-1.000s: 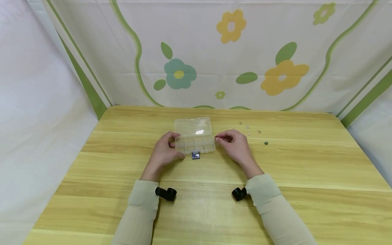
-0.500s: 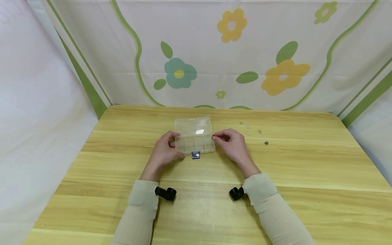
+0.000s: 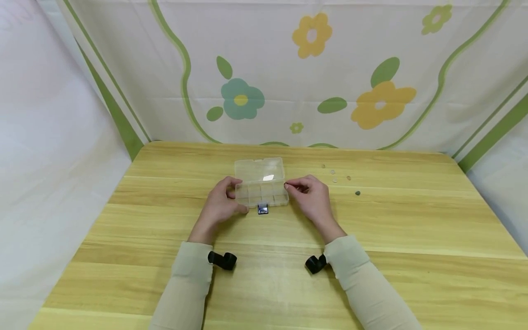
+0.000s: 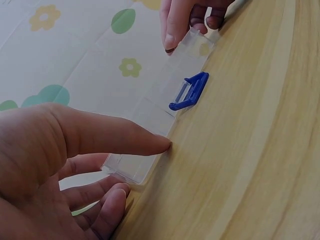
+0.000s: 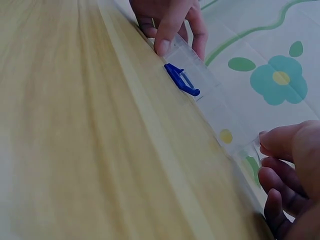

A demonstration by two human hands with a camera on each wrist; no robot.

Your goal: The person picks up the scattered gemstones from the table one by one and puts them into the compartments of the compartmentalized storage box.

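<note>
left hand: grip round left end of clear box, lid open. right hand: grip closed to fingertip pinch on tiny dark bit, box's right end.

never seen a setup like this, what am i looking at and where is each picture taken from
No machine here: a person works bare-handed at a wooden table. The wide picture comes from a camera on the head; the close ones, from the left wrist camera and right wrist camera. The left hand grips an open clear box with compartments and a blue latch. The right hand is at the box's other end and seems to pinch a small dark thing, too tiny to name. Five small pieces lie right of the box.
</note>
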